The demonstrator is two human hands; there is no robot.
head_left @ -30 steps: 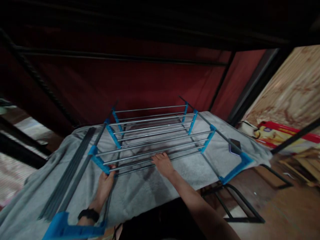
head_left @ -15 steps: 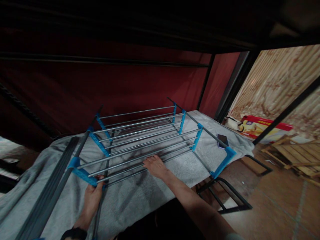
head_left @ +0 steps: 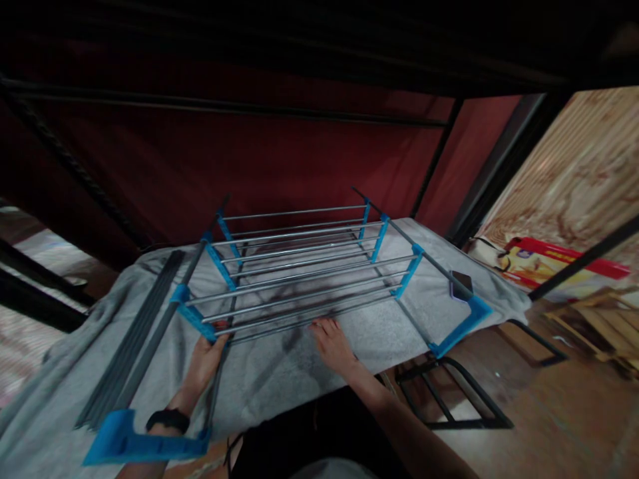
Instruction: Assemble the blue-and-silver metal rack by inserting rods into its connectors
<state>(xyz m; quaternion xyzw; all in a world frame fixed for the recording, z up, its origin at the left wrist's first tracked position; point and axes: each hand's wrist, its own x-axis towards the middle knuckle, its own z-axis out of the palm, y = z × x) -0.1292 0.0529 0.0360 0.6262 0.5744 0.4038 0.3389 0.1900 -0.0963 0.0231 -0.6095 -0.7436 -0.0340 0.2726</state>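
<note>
A metal-tube rack [head_left: 299, 271] with blue plastic brackets lies across a grey cloth. My left hand [head_left: 208, 352], with a black band on its wrist, is closed around the near-left blue bracket [head_left: 197, 322]; its fingers are partly hidden behind the rack. At the front lowest tube, my right hand [head_left: 333, 344] has slightly bent fingers with their tips at the tube. Nothing shows in its grasp, and whether it presses on the tube is unclear. A larger blue end piece [head_left: 150, 444] joins the side poles below my left forearm; another end piece [head_left: 462, 329] sits at the right.
Loose grey tubes [head_left: 132, 339] lie bundled on the cloth [head_left: 259, 392] at left. A phone [head_left: 460, 286] rests near the right side poles. Black metal frame bars [head_left: 454, 392] stand beside the cloth's edge. A red-and-yellow box [head_left: 559, 263] and wooden slatted furniture [head_left: 599, 326] are farther right.
My right hand has drawn back from on top of the tubes to the front lowest tube. My left hand keeps its hold on the bracket. The view has shifted, bringing the near-left end piece into sight.
</note>
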